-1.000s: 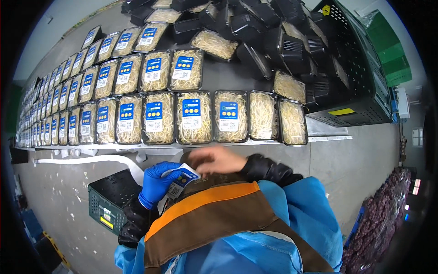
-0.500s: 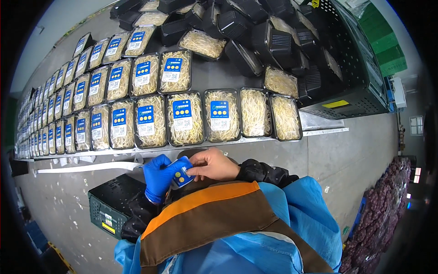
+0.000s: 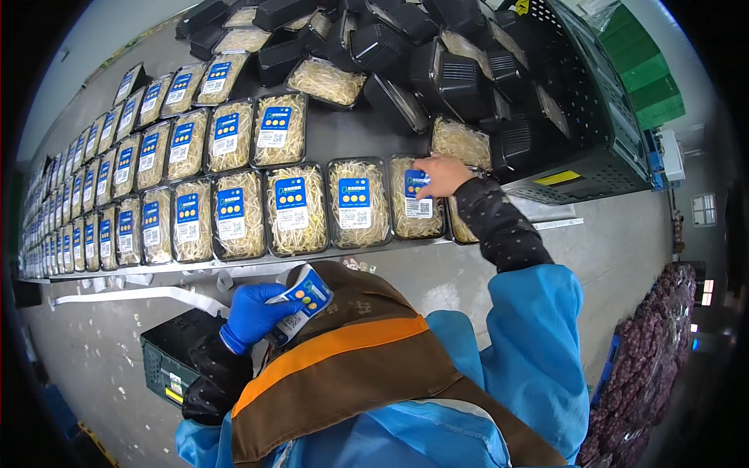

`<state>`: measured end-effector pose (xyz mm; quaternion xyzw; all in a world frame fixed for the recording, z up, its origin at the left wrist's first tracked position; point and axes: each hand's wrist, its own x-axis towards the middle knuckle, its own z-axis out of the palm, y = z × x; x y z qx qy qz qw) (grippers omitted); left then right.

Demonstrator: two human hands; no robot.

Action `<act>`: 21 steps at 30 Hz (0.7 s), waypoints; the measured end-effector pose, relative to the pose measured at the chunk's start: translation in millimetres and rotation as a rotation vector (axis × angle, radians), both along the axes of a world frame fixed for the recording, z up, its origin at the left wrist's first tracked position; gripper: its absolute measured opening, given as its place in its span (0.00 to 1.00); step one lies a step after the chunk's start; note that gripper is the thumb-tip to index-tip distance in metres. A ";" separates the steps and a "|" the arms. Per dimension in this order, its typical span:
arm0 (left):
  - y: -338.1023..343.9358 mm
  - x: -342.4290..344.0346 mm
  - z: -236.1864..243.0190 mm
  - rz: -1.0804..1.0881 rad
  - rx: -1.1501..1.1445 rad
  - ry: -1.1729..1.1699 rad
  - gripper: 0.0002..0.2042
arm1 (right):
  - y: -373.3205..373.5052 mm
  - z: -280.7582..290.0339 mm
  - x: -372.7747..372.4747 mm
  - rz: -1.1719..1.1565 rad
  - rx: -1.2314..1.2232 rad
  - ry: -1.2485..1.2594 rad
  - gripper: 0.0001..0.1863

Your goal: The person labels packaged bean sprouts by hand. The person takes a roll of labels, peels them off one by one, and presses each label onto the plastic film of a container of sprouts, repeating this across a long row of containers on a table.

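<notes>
My left hand (image 3: 251, 316), in a blue glove, is closed on a small stack of blue-and-white labels (image 3: 313, 293) in front of my brown apron. At the right part of the front row, my bare right hand (image 3: 446, 176) reaches over a black tray of bean sprouts (image 3: 412, 227). Its fingers are on the upper end of a blue-and-white label (image 3: 419, 206) that lies on the tray's clear film. The last tray to the right (image 3: 463, 225) is partly hidden by my forearm. Just left of my right hand stands a labelled tray of sprouts (image 3: 360, 204).
Rows of labelled sprout trays (image 3: 232, 204) cover the table's left side. Black trays are piled loosely (image 3: 390, 39) at the back, beside a dark perforated crate (image 3: 608, 156). Another crate (image 3: 162, 366) sits low on my left. Purple-filled net sacks (image 3: 647, 366) lie at the far right.
My right hand has left the label stack and gone up and right to the tray, which now has a label on it. My left hand has moved slightly down and left with the stack.
</notes>
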<state>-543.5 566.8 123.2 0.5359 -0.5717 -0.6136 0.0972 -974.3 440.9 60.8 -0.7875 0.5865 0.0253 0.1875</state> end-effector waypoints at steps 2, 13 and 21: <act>-2.0 -5.4 1.9 -0.045 -0.175 0.071 0.09 | 11.1 4.3 7.3 -0.069 -0.178 -0.008 0.33; 3.8 -39.0 -7.5 0.109 -0.284 0.165 0.06 | 143.1 32.4 168.9 -0.262 0.645 -1.323 0.09; 2.4 -23.2 -2.0 -0.029 -0.055 -0.026 0.09 | 46.9 55.0 -51.9 -0.322 0.189 -0.949 0.15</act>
